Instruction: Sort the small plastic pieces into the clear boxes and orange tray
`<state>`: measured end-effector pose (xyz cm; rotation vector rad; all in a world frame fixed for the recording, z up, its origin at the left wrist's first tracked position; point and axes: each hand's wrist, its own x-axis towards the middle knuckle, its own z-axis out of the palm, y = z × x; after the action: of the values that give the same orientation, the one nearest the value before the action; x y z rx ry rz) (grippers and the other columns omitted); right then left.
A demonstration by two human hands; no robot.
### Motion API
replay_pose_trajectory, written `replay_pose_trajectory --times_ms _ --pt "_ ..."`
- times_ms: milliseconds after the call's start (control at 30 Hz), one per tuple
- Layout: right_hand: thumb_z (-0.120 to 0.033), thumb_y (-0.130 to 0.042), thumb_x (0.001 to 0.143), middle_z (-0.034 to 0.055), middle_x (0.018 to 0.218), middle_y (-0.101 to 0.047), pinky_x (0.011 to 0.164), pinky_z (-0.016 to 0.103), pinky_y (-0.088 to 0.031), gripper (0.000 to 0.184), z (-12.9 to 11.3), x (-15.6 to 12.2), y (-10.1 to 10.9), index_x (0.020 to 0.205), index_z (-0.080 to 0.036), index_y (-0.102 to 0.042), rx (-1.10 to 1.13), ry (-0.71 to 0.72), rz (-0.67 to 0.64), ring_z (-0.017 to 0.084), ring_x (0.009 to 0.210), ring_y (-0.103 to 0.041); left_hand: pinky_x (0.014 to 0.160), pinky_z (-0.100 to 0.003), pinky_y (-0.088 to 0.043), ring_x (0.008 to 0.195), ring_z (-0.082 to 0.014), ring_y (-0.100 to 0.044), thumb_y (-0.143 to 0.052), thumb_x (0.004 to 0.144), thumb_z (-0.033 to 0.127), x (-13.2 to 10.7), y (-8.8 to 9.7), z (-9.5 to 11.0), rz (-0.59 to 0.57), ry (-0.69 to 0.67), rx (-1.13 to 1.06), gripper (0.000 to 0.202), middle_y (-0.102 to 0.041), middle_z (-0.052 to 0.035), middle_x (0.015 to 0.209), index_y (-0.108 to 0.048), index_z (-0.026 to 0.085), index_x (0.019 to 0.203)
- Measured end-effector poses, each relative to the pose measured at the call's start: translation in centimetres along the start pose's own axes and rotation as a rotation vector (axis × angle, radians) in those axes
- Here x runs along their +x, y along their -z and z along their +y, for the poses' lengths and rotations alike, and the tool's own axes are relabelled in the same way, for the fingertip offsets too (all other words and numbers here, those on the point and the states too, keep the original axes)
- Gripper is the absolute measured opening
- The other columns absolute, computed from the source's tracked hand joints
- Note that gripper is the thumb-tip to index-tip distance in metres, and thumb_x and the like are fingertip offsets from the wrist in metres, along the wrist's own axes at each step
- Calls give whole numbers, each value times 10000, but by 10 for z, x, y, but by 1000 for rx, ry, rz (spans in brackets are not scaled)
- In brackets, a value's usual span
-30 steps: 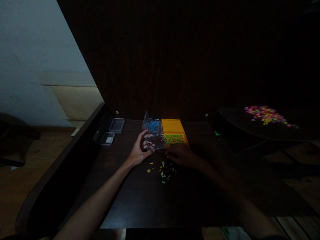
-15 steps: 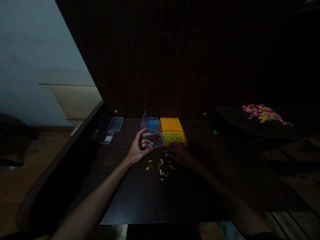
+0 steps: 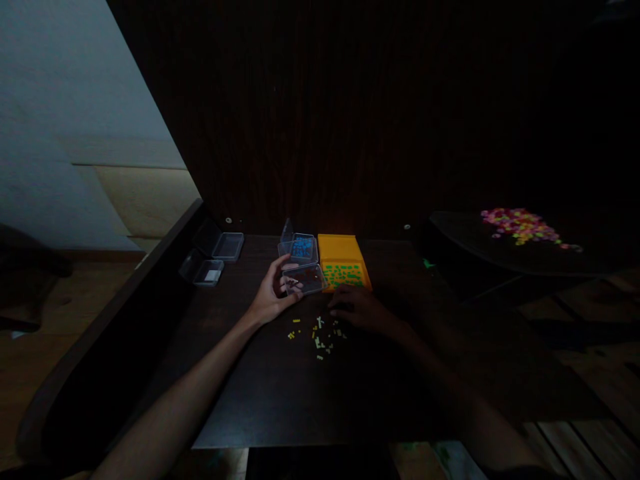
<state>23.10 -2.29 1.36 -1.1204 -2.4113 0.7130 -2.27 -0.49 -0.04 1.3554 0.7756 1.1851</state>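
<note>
My left hand (image 3: pixel 270 297) grips the left side of a clear plastic box (image 3: pixel 316 289), its thumb along the near edge and its fingers around the far side. Small dark red pieces (image 3: pixel 311 274) lie inside. My right hand (image 3: pixel 361 308) is in shadow at the near edge of a yellow box (image 3: pixel 367 279) that holds many green pieces (image 3: pixel 344 274). Its fingers are curled together, and whatever they may hold is hidden. Just left of and below that hand, small pale toy bricks (image 3: pixel 319 344) are scattered on the table, with several yellow bricks (image 3: pixel 291 335) beside them.
Behind the red pieces' box stands an open clear box (image 3: pixel 314 261) of blue pieces. Two open clear boxes (image 3: pixel 230 246) rest by the left side panel (image 3: pixel 107 333). A dark surface on the right bears a pile of pink and yellow pieces (image 3: pixel 520 225). A dark panel (image 3: pixel 320 120) rises behind the table.
The view has shifted slightly, so the scene sits a little farther left. My left hand keeps its grip on the box; my right hand stays by the yellow box with its fingers curled.
</note>
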Motion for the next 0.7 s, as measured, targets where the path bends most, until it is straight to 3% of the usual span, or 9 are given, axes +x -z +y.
replay_pose_trajectory --times_ms 267,700 --pt "-188 -629 870 58 929 -665 792 314 -482 95 -3 0 -2 897 -188 -720 15 31 -6 177 871 -631 814 -311 -541 877 -126 -631 -802 695 229 -1 0 -1 -7 0 23 801 -449 -130 1343 -358 275 1361" --pt "-170 -663 821 49 891 -694 769 310 -481 61 4 1 1 867 -189 -699 46 30 0 183 843 -636 822 -314 -538 856 -111 -619 -790 680 197 -2 -2 3 -11 22 21 810 -448 -122 1319 -358 268 1362"
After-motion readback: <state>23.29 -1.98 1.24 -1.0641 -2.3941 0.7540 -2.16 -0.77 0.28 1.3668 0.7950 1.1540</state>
